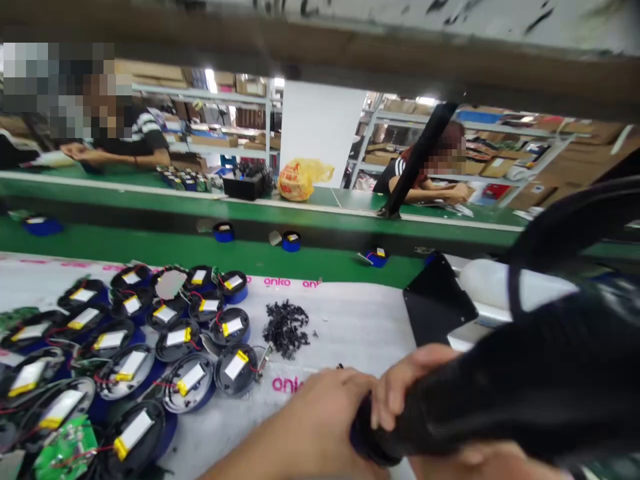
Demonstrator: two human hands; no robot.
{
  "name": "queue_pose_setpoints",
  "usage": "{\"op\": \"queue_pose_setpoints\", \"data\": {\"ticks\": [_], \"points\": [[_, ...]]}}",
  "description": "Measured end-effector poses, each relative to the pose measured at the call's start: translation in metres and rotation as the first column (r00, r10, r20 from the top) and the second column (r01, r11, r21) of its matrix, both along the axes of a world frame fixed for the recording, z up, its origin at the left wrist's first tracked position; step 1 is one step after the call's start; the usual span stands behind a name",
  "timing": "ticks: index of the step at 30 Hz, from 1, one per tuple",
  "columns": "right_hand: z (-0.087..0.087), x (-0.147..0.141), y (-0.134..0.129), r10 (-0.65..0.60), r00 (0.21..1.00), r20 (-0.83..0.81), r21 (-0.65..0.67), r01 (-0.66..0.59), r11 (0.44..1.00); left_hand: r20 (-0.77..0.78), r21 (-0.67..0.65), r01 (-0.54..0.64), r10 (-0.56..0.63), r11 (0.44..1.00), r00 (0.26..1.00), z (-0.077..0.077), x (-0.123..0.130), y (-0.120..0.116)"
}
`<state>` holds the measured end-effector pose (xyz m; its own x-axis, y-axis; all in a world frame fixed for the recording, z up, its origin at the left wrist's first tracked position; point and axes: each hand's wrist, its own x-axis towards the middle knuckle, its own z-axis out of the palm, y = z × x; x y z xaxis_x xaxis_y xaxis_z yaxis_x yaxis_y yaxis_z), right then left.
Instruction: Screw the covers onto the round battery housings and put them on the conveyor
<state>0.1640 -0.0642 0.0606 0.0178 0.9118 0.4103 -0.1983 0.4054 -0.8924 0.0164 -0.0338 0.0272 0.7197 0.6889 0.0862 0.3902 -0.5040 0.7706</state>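
My left hand (325, 417) reaches in from the bottom, its fingers closed round the edge of a round dark-blue and black housing (367, 440). Just right of it, my right hand (407, 377) is wrapped about a thick black tubular tool (465, 407). The tool is close to the camera and blurred; its front end is at the housing, and I cannot make out its tip. Part of the right hand is hidden behind it. Left of my hands, several round housings (236, 370) lie on white foam sheet (345, 327), with white-and-yellow battery packs and red wires in them.
Small black plastic bits (286, 328) are heaped on the sheet. Beyond, blue housings (291, 241) stand along a green belt (330, 257). A black angled plate (437, 297) and a black cable (515, 267) are at right. Across the belt, two people work near a yellow bag (300, 180).
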Motion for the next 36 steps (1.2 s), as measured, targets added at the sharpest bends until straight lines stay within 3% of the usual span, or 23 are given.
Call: {"op": "queue_pose_setpoints", "data": {"ticks": [3, 5, 6, 9, 11, 13, 15, 18, 23, 27, 29, 31, 32, 33, 34, 35, 36], "points": [[0.025, 0.021, 0.012, -0.335, 0.928, 0.162, 0.009, 0.338, 0.941, -0.149, 0.139, -0.131, 0.152, 0.982, 0.977, 0.036, -0.020, 0.013], [0.033, 0.036, 0.023, -0.478, 0.764, 0.434, 0.102, 0.485, 0.869, -0.202, 0.212, -0.284, 0.327, 0.935, 0.923, 0.065, -0.044, 0.040], [0.031, 0.041, 0.028, -0.477, 0.679, 0.558, 0.168, 0.471, 0.866, -0.217, 0.258, -0.366, 0.423, 0.894, 0.880, 0.078, -0.057, 0.059], [0.001, 0.041, 0.044, -0.413, 0.399, 0.819, 0.297, 0.320, 0.900, -0.294, 0.357, -0.528, 0.629, 0.771, 0.720, 0.099, -0.097, 0.127], [-0.032, 0.034, 0.052, -0.356, 0.140, 0.924, 0.311, 0.266, 0.912, -0.373, 0.393, -0.589, 0.708, 0.706, 0.599, 0.099, -0.119, 0.169], [-0.065, 0.028, 0.060, -0.306, -0.025, 0.952, 0.303, 0.245, 0.921, -0.458, 0.395, -0.600, 0.715, 0.696, 0.528, 0.093, -0.135, 0.200], [-0.089, 0.029, 0.069, -0.286, -0.077, 0.955, 0.295, 0.209, 0.932, -0.521, 0.394, -0.588, 0.699, 0.706, 0.490, 0.088, -0.144, 0.222], [-0.106, 0.037, 0.081, -0.283, -0.067, 0.957, 0.291, 0.178, 0.940, -0.553, 0.427, -0.541, 0.683, 0.725, 0.478, 0.084, -0.138, 0.245], [-0.106, 0.041, 0.093, -0.315, -0.045, 0.948, 0.318, 0.197, 0.927, -0.580, 0.446, -0.364, 0.574, 0.818, 0.578, 0.078, -0.071, 0.271], [-0.085, 0.037, 0.084, -0.359, -0.008, 0.933, 0.355, 0.181, 0.917, -0.626, 0.422, -0.216, 0.455, 0.880, 0.633, 0.096, -0.013, 0.256], [-0.058, 0.044, 0.070, -0.389, 0.041, 0.920, 0.383, 0.111, 0.917, -0.634, 0.402, -0.125, 0.374, 0.907, 0.677, 0.109, 0.005, 0.227], [-0.021, 0.062, 0.052, -0.442, 0.127, 0.888, 0.442, 0.028, 0.896, -0.626, 0.363, -0.010, 0.252, 0.932, 0.738, 0.112, 0.014, 0.181], [-0.001, 0.076, 0.044, -0.488, 0.180, 0.854, 0.491, 0.031, 0.871, -0.620, 0.341, 0.043, 0.190, 0.939, 0.761, 0.107, 0.017, 0.156], [0.018, 0.092, 0.039, -0.621, 0.285, 0.730, 0.614, 0.125, 0.780, -0.614, 0.321, 0.088, 0.136, 0.943, 0.777, 0.097, 0.019, 0.129], [0.035, 0.109, 0.038, -0.737, 0.287, 0.612, 0.668, 0.311, 0.676, -0.617, 0.299, 0.140, 0.079, 0.944, 0.783, 0.082, 0.020, 0.105], [0.050, 0.126, 0.040, -0.785, 0.206, 0.584, 0.665, 0.433, 0.608, -0.663, 0.269, 0.245, -0.005, 0.931, 0.748, 0.063, 0.020, 0.083], [0.061, 0.142, 0.047, -0.770, 0.111, 0.629, 0.633, 0.502, 0.589, -0.666, 0.293, 0.296, -0.028, 0.909, 0.746, 0.042, 0.020, 0.065]]}}
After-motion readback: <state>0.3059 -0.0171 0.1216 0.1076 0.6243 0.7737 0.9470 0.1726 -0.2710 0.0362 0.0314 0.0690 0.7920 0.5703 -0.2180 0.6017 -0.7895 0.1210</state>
